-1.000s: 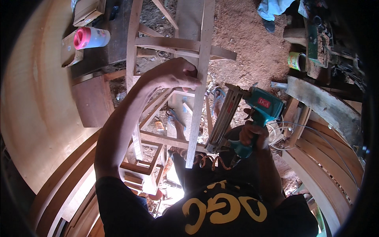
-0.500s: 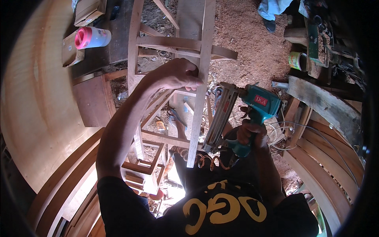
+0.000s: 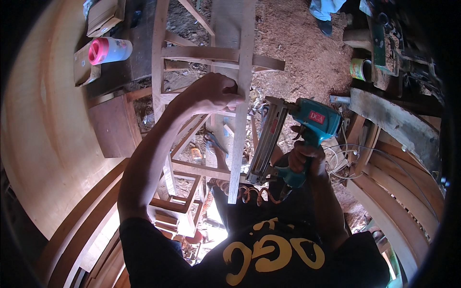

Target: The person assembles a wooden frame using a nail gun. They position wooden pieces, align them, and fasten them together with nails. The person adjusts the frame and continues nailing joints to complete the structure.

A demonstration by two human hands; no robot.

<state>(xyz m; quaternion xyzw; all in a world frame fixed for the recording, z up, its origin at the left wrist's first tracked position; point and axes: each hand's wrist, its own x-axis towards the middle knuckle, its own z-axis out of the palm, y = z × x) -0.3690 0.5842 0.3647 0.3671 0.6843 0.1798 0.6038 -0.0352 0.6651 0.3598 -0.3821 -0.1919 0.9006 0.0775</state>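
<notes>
A wooden frame [image 3: 245, 57] of long rails and crosspieces stretches away in front of me. My left hand [image 3: 218, 92] is closed at its right-hand rail, thumb against the wood; its fingertips are partly hidden. In my right hand [image 3: 307, 157] is a teal pneumatic nail gun [image 3: 314, 117], gripped by the handle. Its long metal magazine [image 3: 267, 139] slants just right of the rail, apart from it. A coiled orange air hose [image 3: 254, 194] runs from the base of the handle toward the left.
At left stand a large plywood sheet [image 3: 43, 120] and a pink-lidded jug [image 3: 110, 51] near cardboard boxes [image 3: 105, 17]. Curved boards [image 3: 394, 211] line the right side. A tin [image 3: 359, 69] lies at far right. Sawdust covers the floor [image 3: 300, 53]. Someone's foot [image 3: 325, 27] shows at the top.
The view has shifted slightly, with the far parts of the scene moving a little left. Both hands keep their grips, and the nail gun stays beside the rail.
</notes>
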